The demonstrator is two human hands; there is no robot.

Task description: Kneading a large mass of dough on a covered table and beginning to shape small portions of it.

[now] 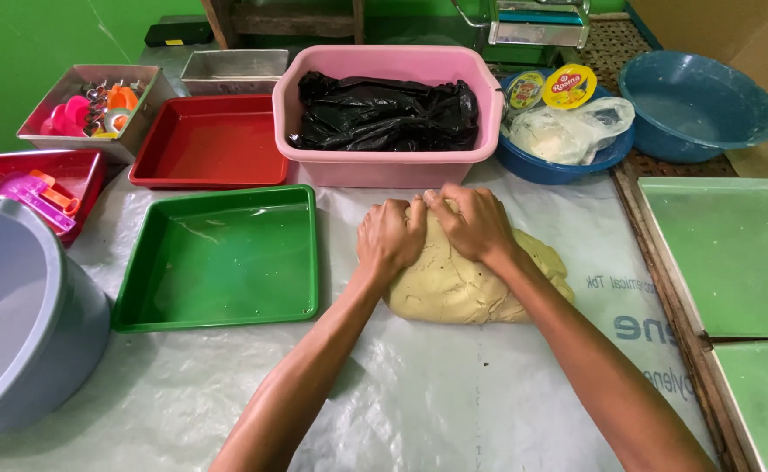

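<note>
Both hands down on a big lump of pale yellow dough, mid-surface, just in front of the pink tub. Left hand curled into a loose fist, knuckles pressed into the dough's near-left top edge. Right hand beside it, touching or nearly touching the left, fingers bent and clamped over the dough's top. Neither hand lifts the dough; both bear on it. Dough surface rough, cracked at the edges.

Dough lies on a clear plastic sheet that covers the surface; the sheet is wrinkled, with blue print at the right.

Around it:
- Green tray just left of the dough, apart from it.
- Red tray behind the green one.
- Pink tub holds a crumpled black bag.
- Blue bowl right of the tub, with a clear bag and two round lidded tubs inside, one yellow.
- Larger blue basin at far right, on a woven mat.
- Metal tin at back left with bright plastic cutters, pink and orange.
- Second red tray at far left, holding pink and orange plastic tools.
- Grey bucket at near left, partly out of view.
- Two flat metal sheets at right, reflecting green
</note>
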